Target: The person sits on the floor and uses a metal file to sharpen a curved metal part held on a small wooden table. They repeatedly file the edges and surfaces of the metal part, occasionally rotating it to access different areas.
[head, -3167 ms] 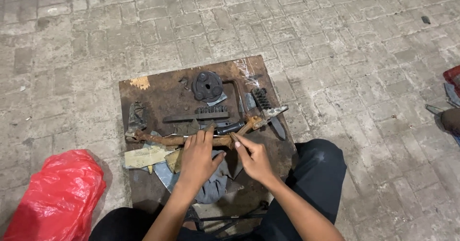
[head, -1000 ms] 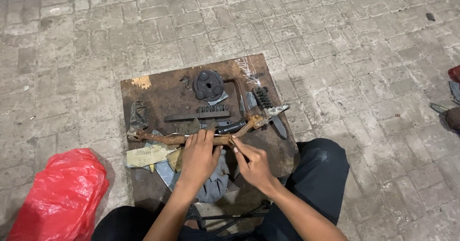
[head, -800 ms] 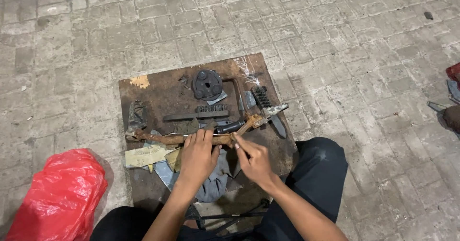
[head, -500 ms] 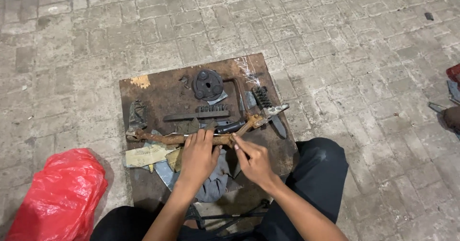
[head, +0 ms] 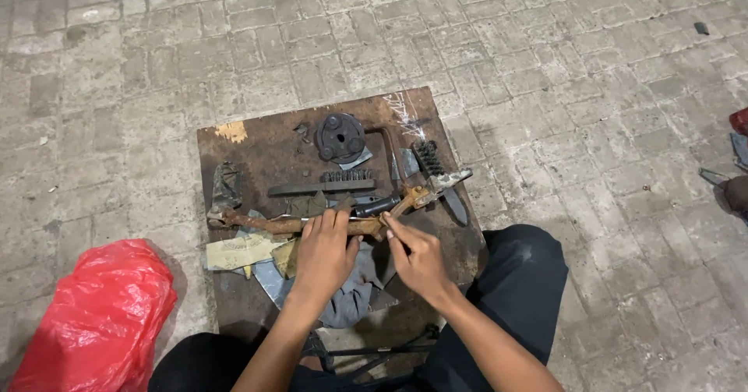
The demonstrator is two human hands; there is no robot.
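While the left hand (head: 323, 253) presses down, gripping the rusty bar (head: 312, 222) across the board (head: 257, 146), the right hand (head: 417, 258) pinches something small against it; seemingly scraping rust, needing steady strokes.

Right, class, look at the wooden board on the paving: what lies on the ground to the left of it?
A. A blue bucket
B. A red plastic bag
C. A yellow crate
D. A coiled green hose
B. A red plastic bag lies crumpled on the paving beside the left edge of the wooden board; no bucket, hose or crate shows anywhere in the head view.
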